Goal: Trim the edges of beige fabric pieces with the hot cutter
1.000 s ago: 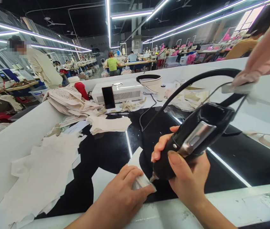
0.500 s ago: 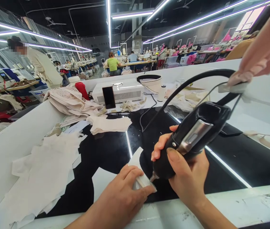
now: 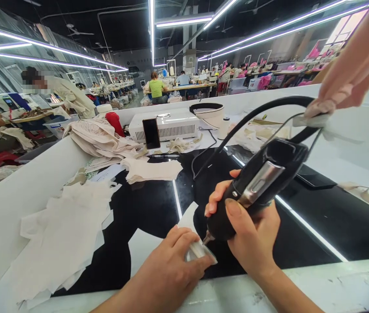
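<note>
My right hand (image 3: 252, 232) is wrapped around a black corded handheld tool (image 3: 272, 161) with a silver plate on its side. The tool's narrow metal tip (image 3: 207, 237) points down and left, at the edge of a folded white piece of material (image 3: 189, 215). My left hand (image 3: 171, 265) pinches that piece between thumb and fingers, low over the black tabletop (image 3: 151, 208). Something clear and shiny lies along the piece's near edge, partly hidden by my fingers. A flat white sheet (image 3: 141, 245) shows beside my left hand.
Cut cream pieces (image 3: 63, 234) are stacked at left, with a smaller stack (image 3: 153, 169) further back. Behind stand a phone (image 3: 151, 134) and a vented white box (image 3: 171, 126). A pink cloth tie (image 3: 344, 87) hangs at upper right by the tool's cable (image 3: 256, 113).
The tool has shifted slightly left, its tip rising a little along the white piece's edge. My left hand keeps its grip. At far left, a standing person leans lower.
</note>
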{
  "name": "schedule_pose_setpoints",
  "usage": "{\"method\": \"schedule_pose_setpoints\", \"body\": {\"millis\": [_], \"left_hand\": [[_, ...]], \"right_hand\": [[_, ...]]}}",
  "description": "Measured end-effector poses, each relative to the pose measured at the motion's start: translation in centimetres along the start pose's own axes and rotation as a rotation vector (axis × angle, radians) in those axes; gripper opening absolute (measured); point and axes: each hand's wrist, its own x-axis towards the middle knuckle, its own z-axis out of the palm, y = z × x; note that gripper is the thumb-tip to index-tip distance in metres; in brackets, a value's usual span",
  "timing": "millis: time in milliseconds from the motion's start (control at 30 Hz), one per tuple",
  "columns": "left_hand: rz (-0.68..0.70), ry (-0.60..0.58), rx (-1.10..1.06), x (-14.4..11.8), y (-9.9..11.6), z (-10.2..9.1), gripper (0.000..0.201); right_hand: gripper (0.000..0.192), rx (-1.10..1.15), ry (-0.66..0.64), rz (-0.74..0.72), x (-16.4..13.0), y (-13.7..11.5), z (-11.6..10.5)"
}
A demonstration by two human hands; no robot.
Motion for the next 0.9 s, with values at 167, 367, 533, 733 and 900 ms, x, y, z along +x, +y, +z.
{"method": "schedule_pose_setpoints", "body": {"millis": [167, 367, 533, 733, 900], "left_hand": [[0.017, -0.012, 0.061, -0.7, 0.2, -0.6, 0.032], [0.069, -0.069, 0.006, 0.1, -1.5, -1.7, 0.031], [0.133, -0.108, -0.012, 0.7, -3.4, -1.6, 0.027], [0.130, -0.124, 0.029, 0.2, -4.0, -1.5, 0.030], [0.222, -0.098, 0.095, 0.2, -4.5, -1.4, 0.034]], "right_hand": [[0.040, 0.002, -0.028, 0.015, -0.5, -0.5, -0.3], [0.044, 0.006, -0.046, 0.002, -0.9, -0.8, -0.8], [0.044, -0.017, -0.033, 0.004, -0.9, -0.9, -0.7], [0.043, -0.006, -0.046, 0.001, -0.9, -1.1, -0.6], [0.043, -0.019, -0.045, -0.007, -0.8, -1.3, -0.6]]}}
